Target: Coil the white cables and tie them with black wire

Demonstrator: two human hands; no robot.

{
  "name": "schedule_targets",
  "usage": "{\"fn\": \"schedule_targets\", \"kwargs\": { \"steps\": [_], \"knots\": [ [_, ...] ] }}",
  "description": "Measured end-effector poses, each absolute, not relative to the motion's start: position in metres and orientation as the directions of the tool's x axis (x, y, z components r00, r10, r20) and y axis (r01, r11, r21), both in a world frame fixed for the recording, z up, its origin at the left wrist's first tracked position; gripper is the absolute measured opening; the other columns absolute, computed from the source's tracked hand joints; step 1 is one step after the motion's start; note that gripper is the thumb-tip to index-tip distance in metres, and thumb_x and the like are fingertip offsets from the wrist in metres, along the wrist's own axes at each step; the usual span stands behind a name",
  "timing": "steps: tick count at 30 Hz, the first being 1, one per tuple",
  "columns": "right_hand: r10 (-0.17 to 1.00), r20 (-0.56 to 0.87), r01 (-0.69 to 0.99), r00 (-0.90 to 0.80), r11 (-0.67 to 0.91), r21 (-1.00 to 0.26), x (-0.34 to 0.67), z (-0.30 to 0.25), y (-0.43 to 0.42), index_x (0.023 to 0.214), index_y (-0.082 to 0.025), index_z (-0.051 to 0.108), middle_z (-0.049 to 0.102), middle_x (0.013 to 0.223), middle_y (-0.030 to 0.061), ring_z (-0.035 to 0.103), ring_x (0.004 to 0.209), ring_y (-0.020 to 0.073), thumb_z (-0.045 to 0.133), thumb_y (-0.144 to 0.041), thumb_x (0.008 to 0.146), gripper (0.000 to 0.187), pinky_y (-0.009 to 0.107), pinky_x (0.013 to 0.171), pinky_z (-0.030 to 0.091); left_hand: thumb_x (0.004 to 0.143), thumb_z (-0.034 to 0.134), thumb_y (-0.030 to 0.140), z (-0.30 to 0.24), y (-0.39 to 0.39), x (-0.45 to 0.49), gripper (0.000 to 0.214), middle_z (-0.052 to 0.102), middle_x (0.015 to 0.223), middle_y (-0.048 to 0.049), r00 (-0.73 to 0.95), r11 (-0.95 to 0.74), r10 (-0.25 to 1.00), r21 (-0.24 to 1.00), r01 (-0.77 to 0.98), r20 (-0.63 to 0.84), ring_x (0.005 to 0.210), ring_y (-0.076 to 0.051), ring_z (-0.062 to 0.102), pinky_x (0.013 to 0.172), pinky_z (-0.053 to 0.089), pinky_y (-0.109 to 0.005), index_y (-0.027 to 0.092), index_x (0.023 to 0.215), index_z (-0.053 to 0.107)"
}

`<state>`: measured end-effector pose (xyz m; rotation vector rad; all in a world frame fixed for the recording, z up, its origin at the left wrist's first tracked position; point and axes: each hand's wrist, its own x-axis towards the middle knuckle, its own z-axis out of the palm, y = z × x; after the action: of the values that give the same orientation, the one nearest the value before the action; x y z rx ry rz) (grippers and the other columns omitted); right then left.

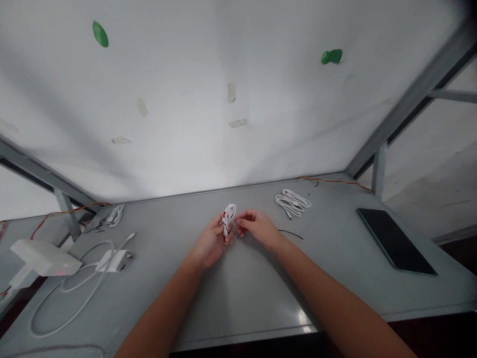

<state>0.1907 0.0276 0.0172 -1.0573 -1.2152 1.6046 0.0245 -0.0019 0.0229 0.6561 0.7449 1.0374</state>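
My left hand (212, 242) is shut on a small coil of white cable (228, 218) with red and black marks, holding it upright above the table. My right hand (259, 228) is next to the coil, with its fingertips curled close together at the coil's right side. Whether those fingers pinch a strand of the cable is hidden. A short thin black wire (290, 233) lies on the table to the right of my right hand, apart from it.
The grey metal table (238, 298) holds a bundled white cable (293, 204), a black tablet (397, 241), a white power adapter (115, 260) with looped cable, a white box (44, 257) and a small white coil (115, 216). A red-and-yellow wire (335, 181) runs along the back edge, below a white wall.
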Motion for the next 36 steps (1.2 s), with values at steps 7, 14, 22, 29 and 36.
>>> {"fn": "schedule_targets", "kwargs": {
  "steps": [7,14,22,29,36],
  "knots": [
    [0.998,0.059,0.275,-0.004,0.057,-0.960,0.199,0.014,0.032,0.073,-0.020,0.068,0.068,0.062,0.0022,0.060,0.060,0.0180,0.063,-0.030,0.075,0.011,0.032,0.061,0.045,0.088,0.061,0.023,0.015,0.008,0.009,0.013,0.032,0.057,0.0111,0.209,0.472,0.881,0.790,-0.392,-0.424,0.039,-0.004,0.020,0.043,0.011,-0.018,0.020,0.091,0.049],
    [0.990,0.039,0.198,0.137,0.012,-0.980,0.208,0.024,0.034,0.074,-0.020,0.068,0.068,0.063,0.0040,0.062,0.060,0.0196,0.067,-0.033,0.073,0.013,0.033,0.060,0.047,0.087,0.064,0.069,0.033,0.011,-0.012,0.054,0.022,0.054,0.0141,0.035,0.332,0.933,0.819,-0.469,-0.358,0.042,-0.003,0.012,0.041,0.013,-0.019,0.015,0.091,0.059],
    [0.988,-0.114,-0.334,-0.104,-0.143,-0.932,0.192,0.035,0.019,0.072,-0.018,0.070,0.070,0.063,0.0033,0.063,0.058,0.0174,0.085,-0.042,0.063,0.030,0.032,0.059,0.052,0.067,0.091,0.052,0.025,0.001,0.016,0.058,0.026,0.057,0.0130,0.073,0.269,0.963,0.922,-0.277,-0.259,0.047,-0.003,0.019,0.044,0.014,-0.022,0.011,0.100,0.068],
    [0.988,-0.123,-0.363,-0.096,-0.150,-0.919,0.193,0.036,0.018,0.069,-0.018,0.067,0.068,0.060,0.0020,0.061,0.058,0.0164,0.087,-0.039,0.063,0.028,0.031,0.057,0.050,0.072,0.089,0.052,0.030,0.002,0.014,0.054,0.022,0.060,0.0124,0.027,0.190,0.980,0.878,-0.439,-0.198,0.050,-0.005,0.015,0.045,0.015,-0.020,0.012,0.102,0.069],
    [0.987,-0.119,-0.362,-0.110,-0.152,-0.920,0.191,0.033,0.019,0.070,-0.019,0.067,0.068,0.062,0.0018,0.061,0.058,0.0163,0.086,-0.039,0.063,0.029,0.032,0.059,0.051,0.071,0.087,0.057,0.021,-0.001,0.020,0.060,0.023,0.059,0.0125,0.118,0.306,0.952,0.893,-0.331,-0.283,0.050,-0.005,0.015,0.045,0.011,-0.022,0.012,0.104,0.068]
  ]
}}
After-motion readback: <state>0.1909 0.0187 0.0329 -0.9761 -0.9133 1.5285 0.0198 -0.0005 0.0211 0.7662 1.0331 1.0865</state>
